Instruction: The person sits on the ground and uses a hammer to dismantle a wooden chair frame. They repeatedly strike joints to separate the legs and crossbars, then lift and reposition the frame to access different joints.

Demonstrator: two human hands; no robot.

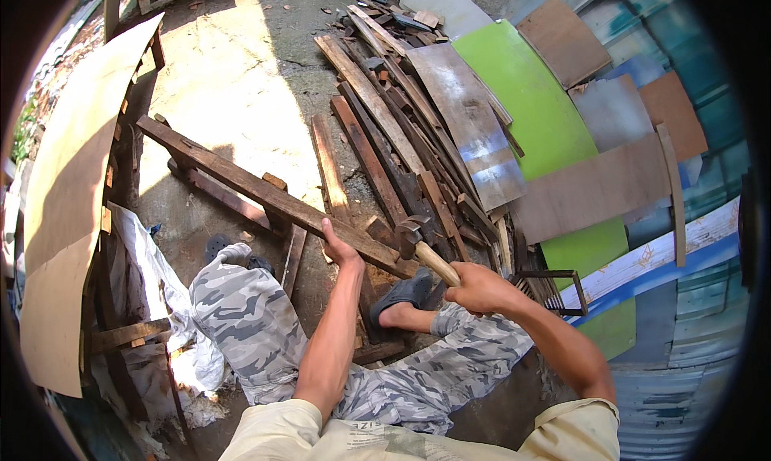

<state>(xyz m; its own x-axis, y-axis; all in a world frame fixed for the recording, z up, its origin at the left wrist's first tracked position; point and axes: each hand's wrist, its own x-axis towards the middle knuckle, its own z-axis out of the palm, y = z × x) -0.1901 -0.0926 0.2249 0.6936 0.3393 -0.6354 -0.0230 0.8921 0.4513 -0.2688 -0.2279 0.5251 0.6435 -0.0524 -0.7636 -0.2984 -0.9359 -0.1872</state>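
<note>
The fingers of the right hand [479, 288] are curled snug around the wooden handle of a hammer [436, 263], close to its end. The handle points to 10 o'clock, and the dark metal head hangs by the near end of a long brown beam [257, 192]. I cannot tell if the head touches the wood. The left hand [344, 250] lies on the beam, thumb up; its other fingers are partly hidden, so I cannot tell how tight they hold.

The beam runs from 10 o'clock down to 4 o'clock. It looks thick, stiff and heavy, and probably will not bend. Its edges may be rough and have splinters, so the flat sides, well away from the hammer head, look best for holding. The hammer looks heavy at the head and light at the handle; low on the handle seems a good grip. The smooth wood could slip in a sweaty palm.

Just past the beam's end, a grey shoe [400, 294] is near. A black rack [580, 292] sits at 3 o'clock from the right hand. From the left hand, a wood pile [369, 104] lies toward 1 o'clock, a green sheet [522, 83] at 2 o'clock, and a white sack [173, 300] toward 8 o'clock.
</note>
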